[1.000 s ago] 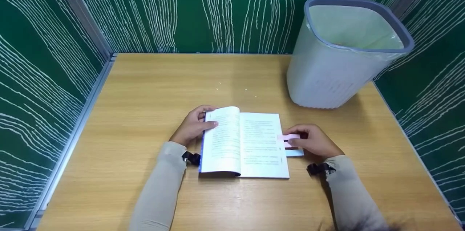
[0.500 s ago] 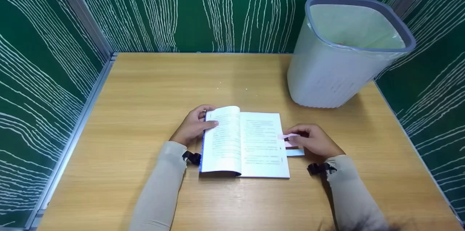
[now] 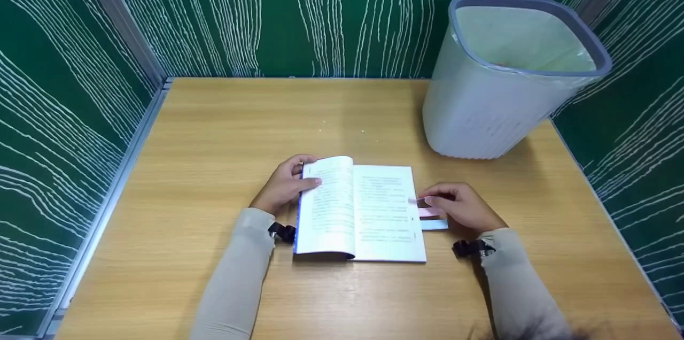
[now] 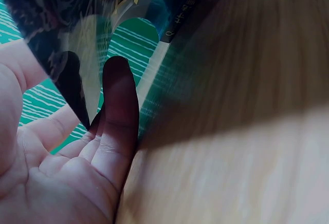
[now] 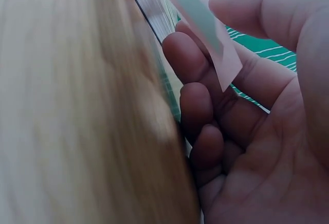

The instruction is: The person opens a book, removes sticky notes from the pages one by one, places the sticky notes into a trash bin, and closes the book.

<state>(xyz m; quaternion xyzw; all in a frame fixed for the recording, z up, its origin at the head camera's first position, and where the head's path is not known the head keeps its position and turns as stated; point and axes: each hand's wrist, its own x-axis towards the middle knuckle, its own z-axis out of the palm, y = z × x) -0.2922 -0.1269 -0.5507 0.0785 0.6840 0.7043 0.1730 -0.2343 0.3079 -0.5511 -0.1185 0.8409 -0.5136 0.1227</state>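
A book (image 3: 382,222) lies open on the table, its left-hand pages raised. My left hand (image 3: 282,187) grips that side, thumb on the printed page and fingers behind the cover; the left wrist view shows the dark cover (image 4: 51,13) with gold lettering. Beyond the right page edge, my right hand (image 3: 470,209) pinches the upper pink sticky page marker (image 5: 229,67) between thumb and fingers; in the head view this strip appears nearly edge-on. Just below it, a second pink marker (image 3: 429,212) and a light blue marker (image 3: 434,224) stick out from the pages.
A pale waste bin (image 3: 478,110) with a grey-blue rim and a liner stands at the back right of the wooden table (image 3: 240,121). Several tiny white specks lie behind the book. Green panels (image 3: 283,19) with white wavy lines enclose the back and sides.
The upper pink marker has tilted from lying flat to nearly edge-on as the right thumb and fingers turn it up. The left hand and the book stay where they were.
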